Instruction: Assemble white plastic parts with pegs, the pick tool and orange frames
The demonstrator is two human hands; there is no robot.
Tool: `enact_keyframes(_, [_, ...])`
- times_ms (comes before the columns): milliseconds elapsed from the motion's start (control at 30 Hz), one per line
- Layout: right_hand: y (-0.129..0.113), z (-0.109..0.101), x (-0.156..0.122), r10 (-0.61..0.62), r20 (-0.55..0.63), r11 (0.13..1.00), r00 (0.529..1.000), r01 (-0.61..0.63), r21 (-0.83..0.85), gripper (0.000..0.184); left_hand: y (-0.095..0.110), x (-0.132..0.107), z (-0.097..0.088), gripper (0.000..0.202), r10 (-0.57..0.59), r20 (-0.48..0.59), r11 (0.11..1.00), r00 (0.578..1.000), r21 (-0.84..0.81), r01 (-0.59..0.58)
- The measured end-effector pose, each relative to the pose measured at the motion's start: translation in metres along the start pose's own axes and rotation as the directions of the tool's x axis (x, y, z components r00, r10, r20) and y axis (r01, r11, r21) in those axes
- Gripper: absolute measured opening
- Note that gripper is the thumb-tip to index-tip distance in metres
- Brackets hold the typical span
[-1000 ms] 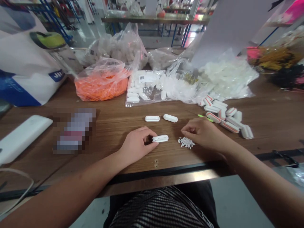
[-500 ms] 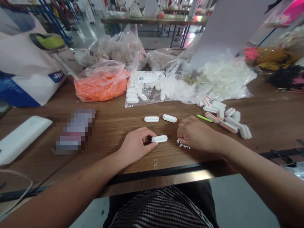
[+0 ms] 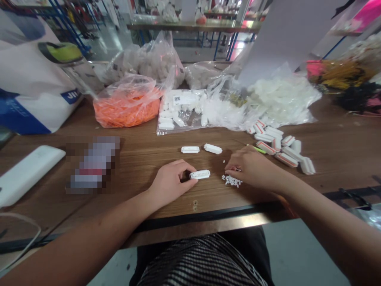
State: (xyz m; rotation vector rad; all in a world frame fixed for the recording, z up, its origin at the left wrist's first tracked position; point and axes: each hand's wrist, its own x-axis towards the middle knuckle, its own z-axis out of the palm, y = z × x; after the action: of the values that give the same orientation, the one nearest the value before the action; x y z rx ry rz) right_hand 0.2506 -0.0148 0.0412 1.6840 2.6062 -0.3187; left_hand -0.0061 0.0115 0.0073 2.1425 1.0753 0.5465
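Note:
Between the thumb and fingers of my left hand (image 3: 169, 180) is a white plastic connector housing (image 3: 200, 174), its face with rows of small holes turned up. My right hand (image 3: 251, 167) is at the edge of a small pile of tiny white plugs (image 3: 232, 180), fingers curled and pressed together; whatever is between the fingertips is hidden. Beyond my hands, two more white housings, a left one (image 3: 190, 149) and a slightly turned right one (image 3: 212, 149), lie on the wooden table. A thin green stick (image 3: 258, 149) lies partly behind my right hand.
White housings with orange strips (image 3: 285, 159) are heaped at the right. Along the back stand a bag of orange pieces (image 3: 127, 107), a labelled bag of white parts (image 3: 178, 113) and a clear bag (image 3: 282, 95). On the left are a white device (image 3: 29, 172) and a blurred-out object (image 3: 93, 165).
My right hand has shifted slightly right, uncovering more of the tiny plug pile and covering part of the green stick. My left hand and its housing stay in place.

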Motion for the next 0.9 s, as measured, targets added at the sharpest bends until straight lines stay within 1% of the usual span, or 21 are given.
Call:
enact_keyframes(100, [0.001,0.002,-0.001,0.004,0.001,1.000,1.000,-0.004,0.000,0.022,0.000,0.000,-0.001,0.010,-0.001,0.002,1.000,1.000,0.001,0.001])
enact_keyframes(233, [0.006,-0.001,-0.004,-0.009,-0.012,0.998,1.000,0.010,0.058,0.021,-0.001,-0.001,0.000,0.010,-0.016,0.011,1.000,1.000,-0.002,0.016])
enact_keyframes(400, [0.008,-0.005,-0.007,0.089,-0.056,0.990,0.994,-0.082,0.114,0.020,0.000,0.000,-0.001,0.010,-0.004,0.012,1.000,1.000,0.003,0.004])
enact_keyframes(533, [0.007,0.001,-0.009,0.123,-0.047,0.990,0.991,-0.120,0.072,0.022,0.000,-0.001,-0.001,0.009,-0.006,0.011,1.000,1.000,0.005,0.005])
enact_keyframes(633, [0.009,0.003,-0.010,0.172,-0.100,0.984,0.980,-0.166,0.061,0.021,0.000,-0.001,-0.001,0.009,-0.010,0.010,1.000,1.000,0.004,0.010])
enact_keyframes(700, [0.011,0.003,-0.008,0.198,-0.147,0.977,0.969,-0.183,0.107,0.019,0.000,-0.001,-0.001,0.010,-0.008,0.011,1.000,1.000,0.004,0.008])
enact_keyframes(767, [0.013,0.003,-0.004,0.199,-0.170,0.971,0.965,-0.171,0.165,0.019,-0.001,-0.002,-0.001,0.010,-0.004,0.012,1.000,1.000,0.002,0.004])
enact_keyframes(900, [0.013,0.005,0.008,0.201,-0.133,0.957,0.971,-0.166,0.237,0.021,-0.001,-0.001,-0.002,0.010,-0.003,0.020,1.000,1.000,0.005,0.003])
